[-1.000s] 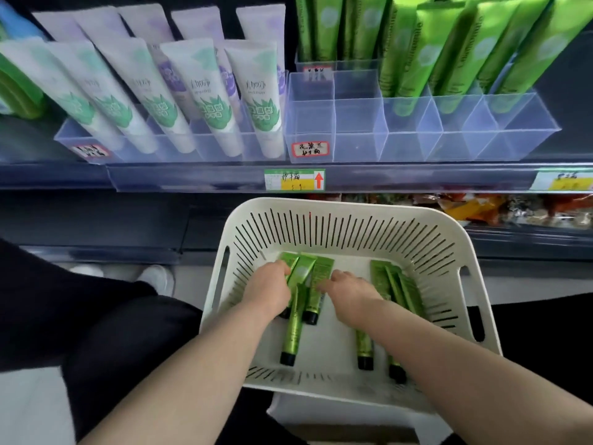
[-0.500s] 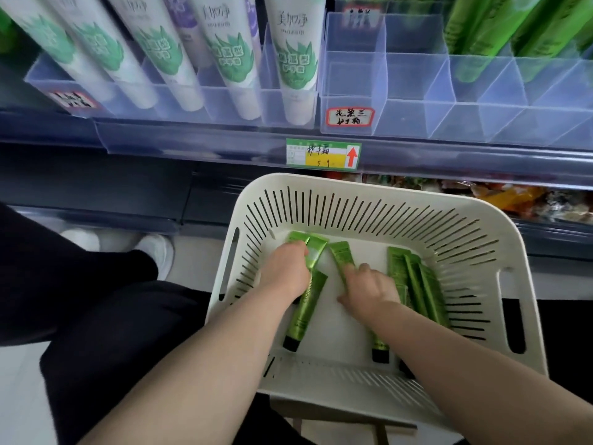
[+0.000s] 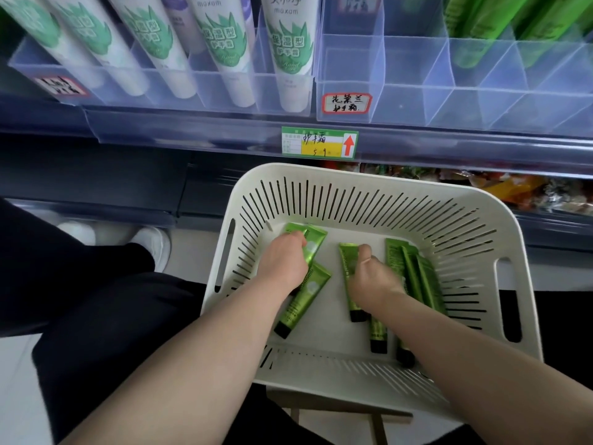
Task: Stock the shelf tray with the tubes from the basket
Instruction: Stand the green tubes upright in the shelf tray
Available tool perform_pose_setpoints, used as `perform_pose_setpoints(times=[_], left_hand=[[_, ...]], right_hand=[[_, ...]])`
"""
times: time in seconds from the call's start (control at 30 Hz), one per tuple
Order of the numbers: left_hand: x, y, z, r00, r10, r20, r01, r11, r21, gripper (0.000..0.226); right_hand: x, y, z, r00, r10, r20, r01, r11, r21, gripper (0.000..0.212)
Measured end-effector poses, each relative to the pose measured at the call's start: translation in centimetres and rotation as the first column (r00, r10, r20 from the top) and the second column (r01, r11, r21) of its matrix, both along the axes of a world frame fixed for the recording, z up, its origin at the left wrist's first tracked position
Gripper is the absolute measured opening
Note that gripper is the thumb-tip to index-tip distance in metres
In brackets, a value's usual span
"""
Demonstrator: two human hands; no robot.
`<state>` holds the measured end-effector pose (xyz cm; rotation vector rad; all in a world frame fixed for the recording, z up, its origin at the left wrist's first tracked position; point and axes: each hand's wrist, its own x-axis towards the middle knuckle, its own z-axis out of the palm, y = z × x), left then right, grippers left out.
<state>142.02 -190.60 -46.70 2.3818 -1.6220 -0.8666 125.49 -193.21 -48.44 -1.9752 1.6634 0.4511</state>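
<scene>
Both hands are down in the basket (image 3: 353, 175) — the left hand (image 3: 282, 261) curls over one tube (image 3: 316, 244), the right hand (image 3: 373, 277) pinches a second tube (image 3: 347, 268). Several more tubes (image 3: 414, 274) lie there, and the shelf tray (image 3: 417, 101) shows green tubes only at its back, so most of the stocking seems left.

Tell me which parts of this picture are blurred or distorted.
Head view: the white leaf-printed plastic tubes at top left look motion-blurred; the clear plastic shelf tray has dividers fanning outwards from the wide lens; the small green tubes and white slotted plastic basket look sharp.
</scene>
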Motion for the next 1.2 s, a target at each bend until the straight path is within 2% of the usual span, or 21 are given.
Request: perform_pose_setpoints(times=[0.07,0.13,0.27,0.43,0.57,0.67,0.77,0.9,1.03,1.2], left_hand=[[0.0,0.1,-0.1,1.0,-0.001,0.006,0.0,1.0,0.007,0.039],[0.0,0.2,-0.1,1.0,0.002,0.004,-0.003,1.0,0.008,0.041],[0.1,0.1,-0.2,1.0,0.01,-0.007,-0.009,1.0,0.021,0.043],[0.2,0.3,-0.5,1.0,0.004,0.002,-0.004,1.0,0.027,0.041],[0.3,0.3,-0.7,0.999,-0.033,0.013,0.033,0.999,0.032,0.041],[-0.1,0.3,-0.8,0.984,-0.176,0.038,0.174,0.983,0.056,0.042],[-1.3,0.2,-0.9,0.903,-0.415,0.107,0.402,0.907,0.125,0.049],[-2.5,0.3,-1.1,0.805,-0.568,0.169,0.532,0.818,0.218,0.058],[-2.6,-0.1,-0.8,0.696,-0.662,0.276,0.606,0.749,0.269,0.04],[-2.4,-0.5,0.8,0.696,-0.643,0.319,0.565,0.765,0.31,0.025]], right_hand=[[0.2,-0.4,-0.2,0.999,-0.015,0.047,0.017,0.999,-0.036,0.051],[0.4,-0.8,-0.6,0.997,0.081,0.002,-0.081,0.996,-0.044,0.064],[0.3,-2.0,-1.4,0.985,0.17,-0.006,-0.17,0.984,0.047,0.084],[0.2,-3.8,-0.9,0.956,0.285,-0.065,-0.278,0.955,0.106,0.078],[-0.4,-3.6,0.0,0.968,0.252,0.005,-0.25,0.957,0.147,0.053],[-1.6,-2.8,1.0,0.981,0.15,0.123,-0.171,0.968,0.184,0.034],[-2.5,-1.8,2.2,0.972,0.138,0.192,-0.173,0.969,0.176,0.026],[-3.0,-1.4,4.1,0.958,0.142,0.247,-0.177,0.976,0.125,0.023],[-3.6,-1.5,5.4,0.949,0.147,0.278,-0.165,0.985,0.041,0.027],[-3.9,-1.3,6.4,0.94,0.144,0.309,-0.148,0.989,-0.013,0.026]])
